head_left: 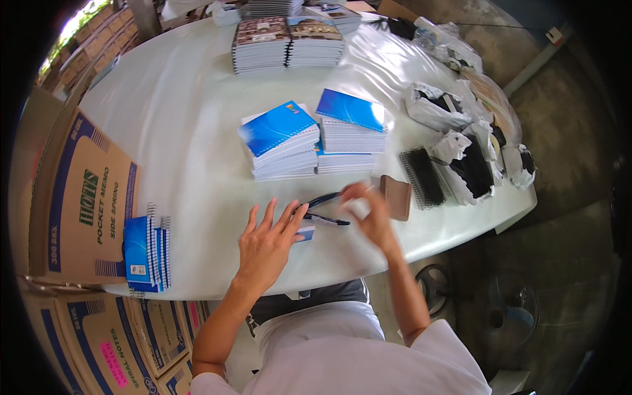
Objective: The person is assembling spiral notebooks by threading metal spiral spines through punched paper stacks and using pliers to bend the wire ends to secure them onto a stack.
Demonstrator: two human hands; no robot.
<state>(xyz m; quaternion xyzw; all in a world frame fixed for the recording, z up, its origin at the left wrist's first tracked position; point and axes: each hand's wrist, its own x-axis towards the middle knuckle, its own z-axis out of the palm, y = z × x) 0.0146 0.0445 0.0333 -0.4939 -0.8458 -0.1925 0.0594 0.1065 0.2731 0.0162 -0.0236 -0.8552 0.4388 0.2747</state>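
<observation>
My left hand (268, 240) is spread over the tabletop, its fingers stretched out. Beside its fingertips lies a dark tool with two splayed arms (324, 199), resembling pliers; its left end is partly hidden by the fingers. A small blue-and-white piece (305, 234) shows under the edge of that hand. My right hand (370, 217) is smeared by motion at the tool's right end, fingers bent, and whether it grips anything cannot be made out. Just right of it sits a brown flat block (395, 197). Beyond both hands stand two stacks of blue-covered notebooks (280, 128) (352, 110).
Black binding wires (424, 176) and opened white bags of black pieces (469, 168) line the right side. Spiral-bound blue notebooks (139, 247) stand at the left edge, against a large carton (92, 197). Thick picture-covered book stacks (286, 46) are at the back. More cartons (105, 342) sit below.
</observation>
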